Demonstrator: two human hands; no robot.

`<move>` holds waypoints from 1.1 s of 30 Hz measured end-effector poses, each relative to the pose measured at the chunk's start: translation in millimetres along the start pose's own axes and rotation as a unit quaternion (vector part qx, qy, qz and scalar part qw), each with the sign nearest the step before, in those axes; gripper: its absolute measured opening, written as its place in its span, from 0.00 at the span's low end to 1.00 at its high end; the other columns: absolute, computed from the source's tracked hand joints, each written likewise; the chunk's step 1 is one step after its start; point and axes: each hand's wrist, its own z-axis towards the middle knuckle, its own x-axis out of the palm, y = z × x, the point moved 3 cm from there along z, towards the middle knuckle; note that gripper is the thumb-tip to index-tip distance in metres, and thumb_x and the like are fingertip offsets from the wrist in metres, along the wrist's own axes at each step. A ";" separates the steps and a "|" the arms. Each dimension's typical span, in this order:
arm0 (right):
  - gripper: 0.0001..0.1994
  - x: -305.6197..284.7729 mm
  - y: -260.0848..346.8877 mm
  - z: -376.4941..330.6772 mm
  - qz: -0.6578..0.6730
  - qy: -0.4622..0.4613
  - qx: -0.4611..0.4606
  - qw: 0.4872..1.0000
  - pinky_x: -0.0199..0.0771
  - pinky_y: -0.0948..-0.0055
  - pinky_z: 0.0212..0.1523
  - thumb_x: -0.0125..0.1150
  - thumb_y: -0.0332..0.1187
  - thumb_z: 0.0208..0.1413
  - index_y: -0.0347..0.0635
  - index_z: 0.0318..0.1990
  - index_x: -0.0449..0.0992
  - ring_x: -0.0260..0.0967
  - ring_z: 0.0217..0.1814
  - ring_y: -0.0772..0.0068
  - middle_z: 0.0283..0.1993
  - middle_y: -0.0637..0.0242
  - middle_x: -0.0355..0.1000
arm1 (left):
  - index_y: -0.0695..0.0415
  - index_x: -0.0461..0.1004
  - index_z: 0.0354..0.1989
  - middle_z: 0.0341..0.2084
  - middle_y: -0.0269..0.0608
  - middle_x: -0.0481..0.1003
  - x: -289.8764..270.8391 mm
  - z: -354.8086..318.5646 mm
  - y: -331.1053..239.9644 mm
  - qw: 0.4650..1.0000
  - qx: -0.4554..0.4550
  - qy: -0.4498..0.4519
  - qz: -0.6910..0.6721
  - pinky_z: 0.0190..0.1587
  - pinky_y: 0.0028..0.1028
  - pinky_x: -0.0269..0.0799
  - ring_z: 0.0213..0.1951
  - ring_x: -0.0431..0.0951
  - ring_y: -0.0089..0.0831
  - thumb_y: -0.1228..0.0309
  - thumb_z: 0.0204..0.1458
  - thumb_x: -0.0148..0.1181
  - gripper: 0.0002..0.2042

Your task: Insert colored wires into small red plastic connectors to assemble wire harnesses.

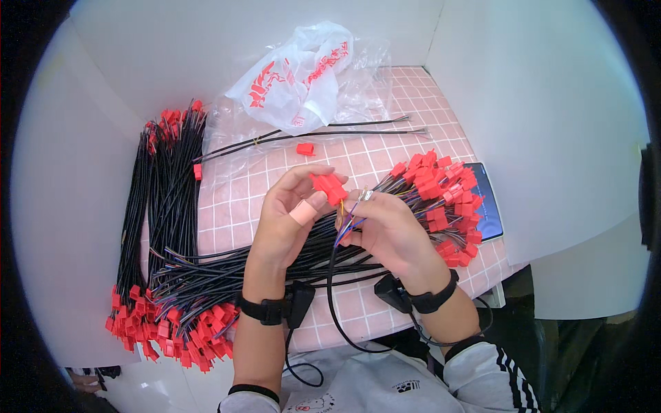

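Left hand [292, 217] pinches a red connector housing [329, 187] between thumb and fingertips, held above the pink checked table [241, 199]. Right hand [385, 227], just beside it, grips the thin coloured wire ends [348, 219] of a black cable [334, 296], wire tips touching the housing's lower edge. Bundled black cables with red connectors [444, 199] lie behind the right hand; a second pile [175, 323] sits at the left.

Black wristbands with small black units and trailing black cables on both wrists; white sleeves, black-striped at right; pink tape on left thumb [303, 213].
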 end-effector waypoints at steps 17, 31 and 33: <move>0.04 0.4 0.3 1.5 0.030 0.032 -0.009 0.999 0.66 0.78 0.29 0.52 0.29 0.50 0.38 0.29 0.68 0.65 0.27 0.76 0.28 0.66 0.68 | 0.64 0.61 0.45 0.42 0.51 0.67 6.6 -1.5 0.1 0.997 -0.003 -0.018 -0.072 0.47 0.32 0.65 0.44 0.69 0.34 0.76 0.47 0.50 0.16; 0.08 4.2 3.4 -0.3 0.001 0.044 -0.027 0.999 0.67 0.81 0.27 0.52 0.31 0.51 0.34 0.33 0.70 0.66 0.27 0.78 0.28 0.66 0.68 | 0.63 0.62 0.45 0.42 0.50 0.67 6.4 -1.6 -0.5 0.998 0.008 -0.022 -0.059 0.47 0.32 0.65 0.44 0.69 0.34 0.76 0.47 0.51 0.15; 0.08 6.1 5.6 -1.4 -0.020 -0.007 -0.034 0.999 0.69 0.81 0.27 0.52 0.32 0.51 0.35 0.33 0.70 0.67 0.29 0.79 0.29 0.67 0.69 | 0.63 0.62 0.45 0.42 0.50 0.67 5.0 -0.8 -0.4 0.997 0.014 -0.027 -0.064 0.47 0.32 0.65 0.44 0.69 0.34 0.76 0.47 0.50 0.15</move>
